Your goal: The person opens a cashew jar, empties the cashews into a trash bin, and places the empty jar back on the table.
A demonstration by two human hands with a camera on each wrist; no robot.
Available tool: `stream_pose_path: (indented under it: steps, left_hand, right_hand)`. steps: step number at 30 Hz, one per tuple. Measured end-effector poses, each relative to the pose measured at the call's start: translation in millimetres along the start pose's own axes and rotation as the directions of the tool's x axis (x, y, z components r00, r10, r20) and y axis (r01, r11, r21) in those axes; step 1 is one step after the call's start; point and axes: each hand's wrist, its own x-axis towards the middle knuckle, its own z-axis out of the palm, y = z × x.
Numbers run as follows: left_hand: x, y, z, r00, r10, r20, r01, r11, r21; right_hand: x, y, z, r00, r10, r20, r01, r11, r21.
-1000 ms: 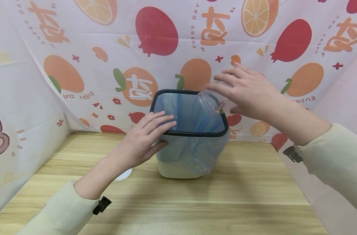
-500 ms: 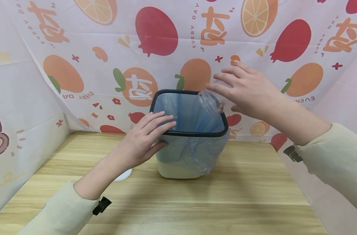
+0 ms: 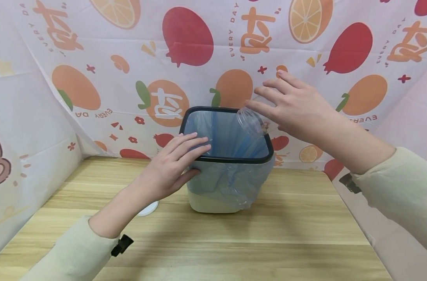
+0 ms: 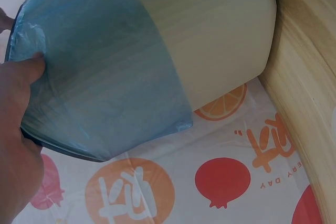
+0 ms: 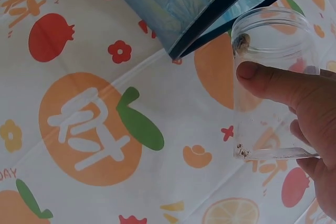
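In the head view a cream trash can (image 3: 213,202) with a black rim stands on the table, lined with a translucent blue bag (image 3: 224,136). My left hand (image 3: 169,164) grips its near-left rim, fingers over the edge inside and thumb against the bag-covered outer wall, as the left wrist view confirms. Over the can's right side, my right hand (image 3: 301,107) holds a clear jar (image 3: 248,123), tipped with its mouth toward the opening. The right wrist view shows a small brown clump (image 5: 241,44) near the jar's mouth and dark specks (image 5: 242,151) near its base.
A white round lid (image 3: 149,209) lies on the wooden table (image 3: 269,249), partly behind my left forearm. Fruit-printed cloth (image 3: 129,47) hangs close behind the can, with more cloth at both sides. The bag's loose edge hangs outside the can.
My right hand has tilted the jar very slightly further, its fingertips rising a little. The brown bits in the jar have shifted slightly. My left hand and the can have stayed still.
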Motion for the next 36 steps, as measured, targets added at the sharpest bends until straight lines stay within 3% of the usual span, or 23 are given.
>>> stream_pose_path:
  steps: [14,18,21,25,28,32,36]
  left_hand:
    - [-0.3,0.1,0.2,1.0,0.004,-0.003,-0.004,1.0,0.001]
    - [-0.5,0.6,0.0,1.0,0.004,-0.005,-0.004,1.0,0.002]
    - [-0.3,0.8,0.2,1.0,0.008,-0.007,-0.008,1.0,0.004]
    - [-0.6,0.8,0.5,1.0,0.007,-0.005,-0.007,1.0,0.004]
    - [-0.9,0.4,0.4,1.0,0.004,0.0,-0.004,1.0,0.003]
    - [-0.7,0.0,0.4,1.0,0.005,0.002,-0.005,1.0,0.001]
    - [-0.3,0.1,0.0,1.0,0.003,-0.001,-0.003,1.0,-0.003]
  right_hand:
    - [-0.9,-0.8,2.3,1.0,0.023,0.001,-0.023,0.999,0.027]
    - [-6.8,0.7,7.8,0.997,0.077,-0.004,-0.076,0.991,0.115]
    - [-15.4,1.9,14.8,0.989,0.146,-0.032,-0.136,0.966,0.221]
    - [-25.6,1.7,24.8,0.967,0.247,-0.057,-0.213,0.914,0.345]
    - [-32.5,0.4,30.9,0.939,0.343,-0.001,-0.311,0.855,0.415]
    - [-42.4,-2.1,36.8,0.879,0.465,0.106,-0.452,0.741,0.497]
    - [-51.0,-4.6,43.2,0.831,0.542,0.129,-0.505,0.635,0.584]
